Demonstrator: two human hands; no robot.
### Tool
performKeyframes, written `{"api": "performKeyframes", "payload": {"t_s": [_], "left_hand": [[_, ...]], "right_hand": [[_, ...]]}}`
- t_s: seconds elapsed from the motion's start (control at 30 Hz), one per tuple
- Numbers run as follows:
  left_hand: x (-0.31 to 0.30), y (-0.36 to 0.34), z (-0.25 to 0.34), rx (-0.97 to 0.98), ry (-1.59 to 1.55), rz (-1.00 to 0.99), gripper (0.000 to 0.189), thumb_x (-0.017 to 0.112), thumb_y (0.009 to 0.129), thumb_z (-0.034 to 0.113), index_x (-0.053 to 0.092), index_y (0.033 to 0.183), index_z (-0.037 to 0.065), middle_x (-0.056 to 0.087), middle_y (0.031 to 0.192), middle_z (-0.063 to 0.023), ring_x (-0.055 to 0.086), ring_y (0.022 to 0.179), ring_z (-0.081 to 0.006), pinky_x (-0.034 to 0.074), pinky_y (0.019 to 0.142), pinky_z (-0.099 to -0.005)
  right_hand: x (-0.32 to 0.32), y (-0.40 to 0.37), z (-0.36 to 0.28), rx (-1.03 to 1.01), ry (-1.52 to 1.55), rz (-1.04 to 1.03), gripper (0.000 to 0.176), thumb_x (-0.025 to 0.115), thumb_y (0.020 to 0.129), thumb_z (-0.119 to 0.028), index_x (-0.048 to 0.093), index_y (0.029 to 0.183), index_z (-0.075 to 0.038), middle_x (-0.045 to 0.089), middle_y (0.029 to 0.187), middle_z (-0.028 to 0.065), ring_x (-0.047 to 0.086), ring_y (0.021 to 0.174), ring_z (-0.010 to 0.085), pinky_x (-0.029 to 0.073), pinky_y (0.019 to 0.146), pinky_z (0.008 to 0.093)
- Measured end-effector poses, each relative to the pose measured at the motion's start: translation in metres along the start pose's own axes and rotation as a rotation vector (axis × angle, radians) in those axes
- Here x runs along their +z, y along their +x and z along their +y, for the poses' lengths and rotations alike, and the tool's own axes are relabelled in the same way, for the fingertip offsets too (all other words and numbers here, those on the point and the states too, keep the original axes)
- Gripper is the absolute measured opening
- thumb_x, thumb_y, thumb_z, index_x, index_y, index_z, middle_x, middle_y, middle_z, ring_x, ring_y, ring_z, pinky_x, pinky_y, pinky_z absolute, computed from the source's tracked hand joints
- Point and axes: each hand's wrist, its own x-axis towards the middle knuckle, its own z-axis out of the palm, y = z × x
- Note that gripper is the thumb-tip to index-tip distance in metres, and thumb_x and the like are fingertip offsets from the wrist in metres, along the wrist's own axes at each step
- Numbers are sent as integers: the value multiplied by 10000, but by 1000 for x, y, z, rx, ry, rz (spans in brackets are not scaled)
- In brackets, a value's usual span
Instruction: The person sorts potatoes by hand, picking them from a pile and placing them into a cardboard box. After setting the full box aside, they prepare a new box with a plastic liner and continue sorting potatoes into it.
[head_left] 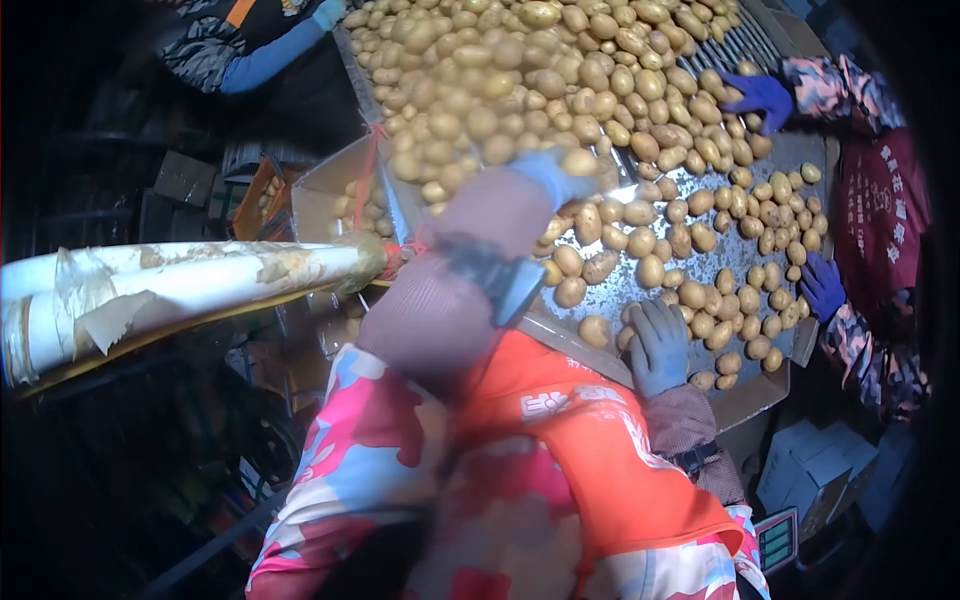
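My left hand, in a light blue glove, reaches over the sorting table among the potatoes. It is smeared by motion, and a potato shows right beside its fingers; whether it grips anything cannot be made out. Nearer my body, my right hand, in a grey-blue glove, lies with fingers stretched out over the table's near edge. Potatoes touch or sit close to its fingertips. A dense heap of potatoes covers the far side, partly blurred.
A co-worker at the right has two purple-gloved hands on the table; another's blue sleeve is at the upper left. White wrapped pipes jut in from the left, near a cardboard box holding potatoes. Boxes stand lower right.
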Motion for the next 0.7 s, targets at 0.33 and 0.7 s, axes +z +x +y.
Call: {"api": "performKeyframes", "payload": {"t_s": [0.33, 0.7], "left_hand": [[31, -24, -14, 104, -1025, 253, 660, 763, 876, 320, 529, 1454, 104, 614, 1324, -145, 599, 1215, -290, 494, 1033, -412], [135, -228, -125, 646, -2121, 370, 231, 681, 878, 261, 548, 1003, 121, 559, 924, -37, 557, 814, -168, 485, 661, -266]], "right_hand": [[-5, 7, -9, -7, -26, -95, 428, 537, 902, -127, 610, 1307, -11, 601, 1312, 204, 522, 1275, 420, 331, 1141, 553], [15, -7, 16, -80, -48, -179, 429, 471, 1006, -199, 558, 1353, 37, 591, 1346, 218, 527, 1286, 409, 347, 1145, 527]]}}
